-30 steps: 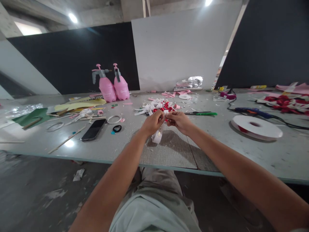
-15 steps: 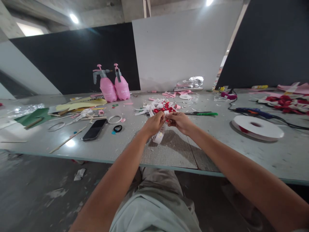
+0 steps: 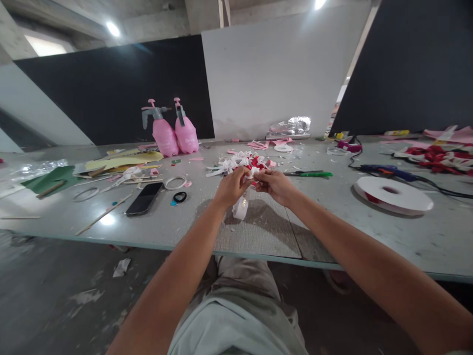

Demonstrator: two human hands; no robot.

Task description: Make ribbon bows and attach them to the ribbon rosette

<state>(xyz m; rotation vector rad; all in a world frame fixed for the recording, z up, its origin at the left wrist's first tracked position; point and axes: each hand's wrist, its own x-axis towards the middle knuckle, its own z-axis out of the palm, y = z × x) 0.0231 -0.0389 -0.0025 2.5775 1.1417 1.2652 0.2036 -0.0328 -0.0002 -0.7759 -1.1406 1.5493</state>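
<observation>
1. Ribbon tail: since the preceding frame, the hanging end of the white gold-lettered ribbon point(image 3: 241, 208) has turned slightly.
2. Grey surface point(image 3: 148, 228): supports all items listed below, except the hands and ribbon held by them.
3. White ribbon reel point(image 3: 410, 197): lying flat, well to the right.
4. Pink spray bottles point(image 3: 164, 138): two, upright, side by side, rear left.
5. Left hand point(image 3: 232, 188) and right hand point(image 3: 276, 188): fingertips nearly meeting; each grip closed to a pinch upon the ribbon.
6. Smartphone point(image 3: 144, 199): flat, left of the hands.
7. Ribbon: between the fingertips, before a red-and-white ribbon heap point(image 3: 238, 161).
</observation>
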